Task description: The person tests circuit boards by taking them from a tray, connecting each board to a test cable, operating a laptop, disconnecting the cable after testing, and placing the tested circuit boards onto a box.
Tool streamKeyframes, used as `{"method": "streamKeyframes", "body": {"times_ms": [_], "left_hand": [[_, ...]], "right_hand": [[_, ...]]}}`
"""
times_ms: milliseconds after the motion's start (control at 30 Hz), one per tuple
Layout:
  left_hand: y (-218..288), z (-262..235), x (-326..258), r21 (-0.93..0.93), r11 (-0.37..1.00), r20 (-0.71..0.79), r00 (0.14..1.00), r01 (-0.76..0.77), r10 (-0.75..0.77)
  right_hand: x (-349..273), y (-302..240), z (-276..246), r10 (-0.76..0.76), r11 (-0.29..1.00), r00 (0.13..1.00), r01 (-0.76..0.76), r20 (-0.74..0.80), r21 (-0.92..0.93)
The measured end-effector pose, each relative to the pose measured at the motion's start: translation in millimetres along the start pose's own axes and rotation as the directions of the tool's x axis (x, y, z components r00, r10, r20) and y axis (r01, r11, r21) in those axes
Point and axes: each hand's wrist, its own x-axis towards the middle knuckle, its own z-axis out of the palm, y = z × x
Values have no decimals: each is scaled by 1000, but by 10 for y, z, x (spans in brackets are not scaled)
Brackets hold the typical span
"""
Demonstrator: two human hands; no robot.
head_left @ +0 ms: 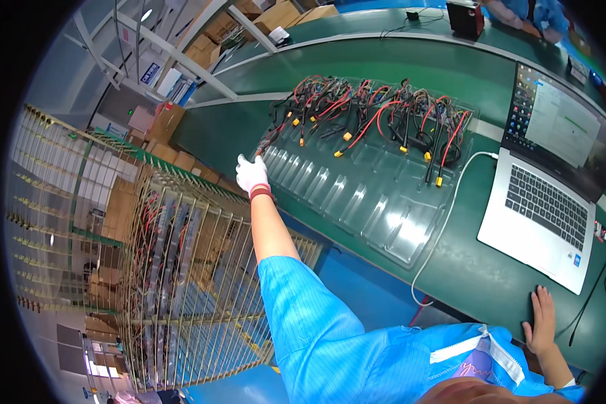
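Note:
My left hand [252,175], in a white glove with a red cuff, reaches to the left end of a clear plastic tray [411,232]. Its fingers are closed around the end of a red and black cable bundle [269,138] at the tray's corner; the grip itself is partly hidden. Along the tray's far side lie several circuit boards with red and black cables [390,111], many ending in yellow connectors [347,136]. The tray's nearer slots hold nothing. My bare right hand [542,322] rests flat on the green table, fingers stretched out, near the laptop's [545,209] front edge.
A white cable [444,229] runs from the laptop across the table and over its near edge. To the left stands a wire rack [175,283] holding trays with cables. Cardboard boxes [165,124] sit behind it. Another person's hands [518,23] are at the far bench.

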Motion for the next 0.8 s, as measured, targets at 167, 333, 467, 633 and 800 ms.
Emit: {"method": "streamKeyframes", "body": {"times_ms": [167, 333, 467, 633, 800], "left_hand": [[0, 249, 281, 243, 954, -48, 980, -176, 193], [282, 658, 481, 118, 935, -10, 941, -334, 338], [73, 1089, 776, 117, 940, 132, 943, -320, 305], [362, 1323, 805, 130, 927, 237, 919, -351, 315], [425, 1376, 837, 285, 913, 309, 929, -292, 201]], "right_hand": [[-8, 23, 23, -1, 998, 998, 6, 70, -62], [28, -29, -98, 51, 997, 984, -40, 173, -63], [130, 13, -86, 15, 995, 980, 4, 200, -97], [17, -5, -56, 40, 976, 980, 3, 193, -219], [14, 13, -7, 28, 980, 981, 11, 193, -199]]}}
